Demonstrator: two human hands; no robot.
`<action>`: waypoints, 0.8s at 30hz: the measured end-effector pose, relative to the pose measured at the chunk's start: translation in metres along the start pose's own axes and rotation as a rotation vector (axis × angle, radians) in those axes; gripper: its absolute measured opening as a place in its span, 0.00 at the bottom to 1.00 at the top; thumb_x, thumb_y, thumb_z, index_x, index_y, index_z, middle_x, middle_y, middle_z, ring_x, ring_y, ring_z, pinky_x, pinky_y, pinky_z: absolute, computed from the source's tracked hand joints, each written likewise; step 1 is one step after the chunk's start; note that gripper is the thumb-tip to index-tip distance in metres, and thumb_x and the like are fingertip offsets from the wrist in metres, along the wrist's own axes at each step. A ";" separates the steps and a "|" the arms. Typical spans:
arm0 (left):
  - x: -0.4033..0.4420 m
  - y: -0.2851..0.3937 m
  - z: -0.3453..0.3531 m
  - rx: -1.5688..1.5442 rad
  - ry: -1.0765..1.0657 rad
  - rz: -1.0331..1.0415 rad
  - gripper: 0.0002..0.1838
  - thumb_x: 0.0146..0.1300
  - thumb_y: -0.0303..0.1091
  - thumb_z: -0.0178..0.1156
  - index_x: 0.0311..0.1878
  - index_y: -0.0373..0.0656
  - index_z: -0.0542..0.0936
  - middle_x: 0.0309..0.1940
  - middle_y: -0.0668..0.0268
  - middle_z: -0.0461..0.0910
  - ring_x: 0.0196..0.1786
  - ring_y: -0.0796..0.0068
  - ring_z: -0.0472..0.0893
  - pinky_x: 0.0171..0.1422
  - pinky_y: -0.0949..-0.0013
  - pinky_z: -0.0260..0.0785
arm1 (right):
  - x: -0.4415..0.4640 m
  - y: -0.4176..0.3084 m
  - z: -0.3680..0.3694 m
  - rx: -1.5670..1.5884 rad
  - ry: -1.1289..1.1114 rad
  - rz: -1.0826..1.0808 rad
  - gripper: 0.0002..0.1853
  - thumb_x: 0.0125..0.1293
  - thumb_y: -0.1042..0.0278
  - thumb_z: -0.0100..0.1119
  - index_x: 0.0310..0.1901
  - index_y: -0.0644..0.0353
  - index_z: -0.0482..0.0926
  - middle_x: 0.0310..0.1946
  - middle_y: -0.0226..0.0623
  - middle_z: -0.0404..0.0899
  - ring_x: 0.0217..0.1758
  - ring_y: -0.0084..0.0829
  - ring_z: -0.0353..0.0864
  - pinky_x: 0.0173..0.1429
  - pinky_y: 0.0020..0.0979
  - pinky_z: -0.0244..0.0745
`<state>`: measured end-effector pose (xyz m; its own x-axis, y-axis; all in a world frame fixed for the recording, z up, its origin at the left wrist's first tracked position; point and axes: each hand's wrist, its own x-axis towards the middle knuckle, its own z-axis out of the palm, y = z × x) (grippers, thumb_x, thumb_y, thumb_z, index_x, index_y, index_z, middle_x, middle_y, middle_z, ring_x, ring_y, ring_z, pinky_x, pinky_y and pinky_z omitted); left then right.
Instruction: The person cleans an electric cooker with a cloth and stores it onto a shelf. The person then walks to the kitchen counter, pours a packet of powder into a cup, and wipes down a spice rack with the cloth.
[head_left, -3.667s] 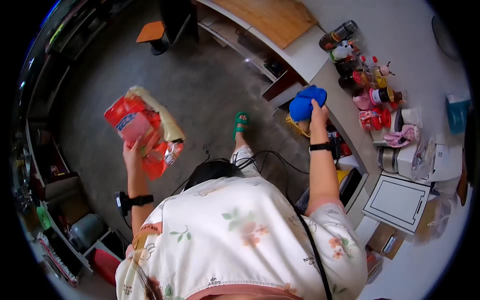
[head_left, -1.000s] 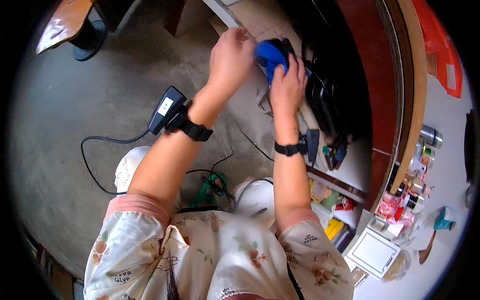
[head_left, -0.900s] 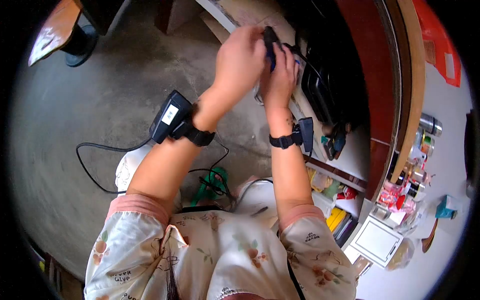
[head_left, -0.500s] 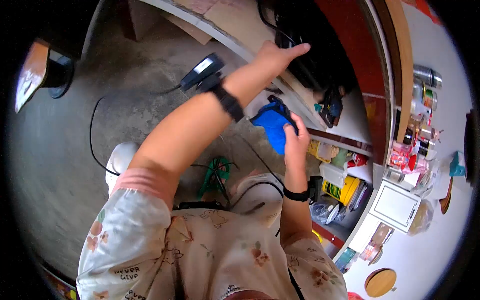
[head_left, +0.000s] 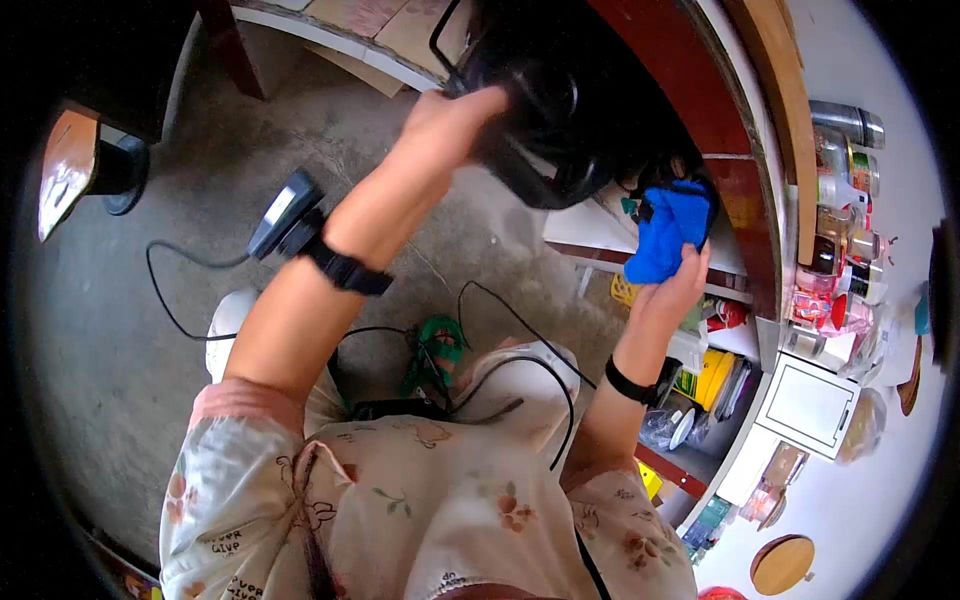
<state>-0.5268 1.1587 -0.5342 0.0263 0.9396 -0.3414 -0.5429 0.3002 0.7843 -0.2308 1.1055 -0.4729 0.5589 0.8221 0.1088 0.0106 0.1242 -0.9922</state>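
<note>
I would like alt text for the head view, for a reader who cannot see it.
A person's right hand holds a blue cloth near a white shelf, while the left hand, its grip unclear, is at a blurred black object.

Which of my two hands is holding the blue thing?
Your right hand, which grips the blue item. Your left hand, blurred, is instead at a black object.
</note>
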 end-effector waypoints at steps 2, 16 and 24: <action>-0.015 0.001 -0.011 0.006 0.026 -0.018 0.28 0.62 0.55 0.66 0.49 0.37 0.79 0.41 0.67 0.81 0.43 0.72 0.79 0.49 0.62 0.70 | 0.006 0.005 0.018 -0.078 -0.076 -0.087 0.26 0.70 0.72 0.54 0.69 0.64 0.72 0.60 0.46 0.79 0.59 0.39 0.80 0.67 0.39 0.74; -0.022 -0.012 -0.012 0.346 0.283 0.041 0.39 0.51 0.50 0.71 0.52 0.21 0.72 0.40 0.46 0.83 0.44 0.58 0.85 0.50 0.63 0.77 | 0.078 0.035 0.104 -1.199 -0.179 -0.688 0.19 0.71 0.62 0.52 0.53 0.71 0.79 0.57 0.65 0.75 0.62 0.62 0.72 0.68 0.54 0.64; -0.023 -0.019 -0.012 0.237 0.337 0.052 0.38 0.52 0.50 0.70 0.54 0.23 0.73 0.40 0.48 0.83 0.42 0.61 0.84 0.51 0.63 0.76 | -0.038 0.023 0.084 -0.970 -0.330 -0.863 0.16 0.66 0.69 0.62 0.53 0.67 0.76 0.56 0.53 0.73 0.60 0.54 0.71 0.67 0.50 0.65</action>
<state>-0.5277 1.1298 -0.5477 -0.2938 0.8594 -0.4184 -0.3274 0.3207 0.8888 -0.3218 1.1234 -0.4948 -0.1485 0.7931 0.5908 0.9133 0.3391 -0.2256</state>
